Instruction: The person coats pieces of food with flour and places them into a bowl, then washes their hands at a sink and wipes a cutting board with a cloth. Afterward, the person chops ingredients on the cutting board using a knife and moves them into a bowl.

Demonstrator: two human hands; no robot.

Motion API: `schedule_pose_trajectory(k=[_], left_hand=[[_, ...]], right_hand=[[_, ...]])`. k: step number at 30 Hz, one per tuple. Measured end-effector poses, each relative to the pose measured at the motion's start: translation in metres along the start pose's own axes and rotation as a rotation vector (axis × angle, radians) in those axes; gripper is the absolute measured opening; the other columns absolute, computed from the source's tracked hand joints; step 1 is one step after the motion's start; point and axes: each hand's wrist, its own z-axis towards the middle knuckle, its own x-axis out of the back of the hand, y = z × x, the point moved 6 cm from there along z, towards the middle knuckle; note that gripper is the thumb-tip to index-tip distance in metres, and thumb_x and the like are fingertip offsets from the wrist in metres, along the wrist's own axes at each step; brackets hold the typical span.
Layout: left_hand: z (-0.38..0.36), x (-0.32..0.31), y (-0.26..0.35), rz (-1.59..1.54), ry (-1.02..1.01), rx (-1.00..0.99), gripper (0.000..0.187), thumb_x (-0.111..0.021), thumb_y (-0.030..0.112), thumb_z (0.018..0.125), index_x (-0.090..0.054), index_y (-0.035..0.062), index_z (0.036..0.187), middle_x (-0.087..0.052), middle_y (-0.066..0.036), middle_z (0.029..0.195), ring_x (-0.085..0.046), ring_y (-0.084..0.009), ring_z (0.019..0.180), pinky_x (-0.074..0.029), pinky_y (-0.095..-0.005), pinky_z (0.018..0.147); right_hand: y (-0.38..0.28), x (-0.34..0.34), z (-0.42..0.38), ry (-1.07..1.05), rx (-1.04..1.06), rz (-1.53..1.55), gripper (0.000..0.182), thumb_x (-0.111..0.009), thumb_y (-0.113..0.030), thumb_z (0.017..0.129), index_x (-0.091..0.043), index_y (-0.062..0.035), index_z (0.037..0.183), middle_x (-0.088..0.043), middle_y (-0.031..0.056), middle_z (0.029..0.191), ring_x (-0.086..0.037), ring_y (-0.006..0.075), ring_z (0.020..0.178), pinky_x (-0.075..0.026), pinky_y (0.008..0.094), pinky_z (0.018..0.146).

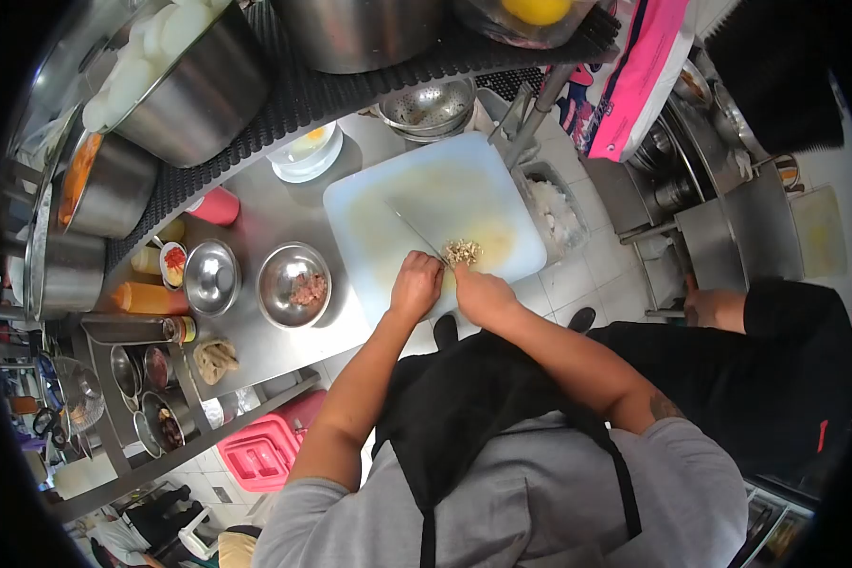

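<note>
A knife (pixel 413 226) lies low over the white cutting board (pixel 369 204), its thin blade pointing to the far left. My right hand (pixel 483 296) is closed around its handle end, which the fingers hide. Close beside it, my left hand (pixel 417 287) has its fingers curled in near the blade; whatever they may hold is hidden. A small pile of chopped pale pieces (pixel 462 252), too small to name for sure, sits on the board just beyond my right fingers. Wet yellowish stains spread over the board's surface.
Left of the board stand a metal bowl with pink raw meat (pixel 305 287), another metal bowl (pixel 212 276) and a sauce bottle (pixel 150 299). A shelf with steel containers (pixel 194 99) overhangs the far side. Another person's arm (pixel 715 308) is at the right.
</note>
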Motion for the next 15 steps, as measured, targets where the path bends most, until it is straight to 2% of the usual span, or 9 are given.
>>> schedule_pose_trajectory(k=[4, 10, 15], left_hand=[[0.003, 0.002, -0.005, 0.057, 0.004, 0.033, 0.006, -0.067, 0.007, 0.080, -0.066, 0.0010, 0.082, -0.065, -0.013, 0.087, -0.057, -0.0323, 0.093, -0.048, -0.0407, 0.087], [-0.002, 0.005, -0.002, 0.037, 0.038, -0.034, 0.004, -0.065, 0.005, 0.078, -0.068, 0.0016, 0.079, -0.064, -0.013, 0.089, -0.056, -0.0319, 0.094, -0.048, -0.0403, 0.087], [-0.006, 0.002, -0.002, 0.052, 0.027, 0.003, 0.006, -0.067, 0.004, 0.077, -0.068, 0.0007, 0.083, -0.063, -0.014, 0.089, -0.056, -0.0332, 0.094, -0.049, -0.0415, 0.085]], right_hand=[[0.000, -0.006, 0.007, 0.008, -0.012, 0.003, 0.022, -0.042, -0.008, 0.091, -0.047, 0.0025, 0.109, -0.068, 0.0275, 0.091, -0.067, 0.0450, 0.088, -0.052, 0.0545, 0.079], [-0.006, 0.002, -0.001, -0.036, -0.025, -0.006, 0.023, -0.041, -0.010, 0.092, -0.047, 0.0030, 0.110, -0.068, 0.0280, 0.091, -0.067, 0.0443, 0.088, -0.052, 0.0542, 0.078], [-0.008, -0.002, 0.001, -0.027, 0.011, -0.027, 0.023, -0.042, -0.010, 0.092, -0.047, 0.0029, 0.110, -0.068, 0.0278, 0.091, -0.067, 0.0441, 0.088, -0.052, 0.0543, 0.078]])
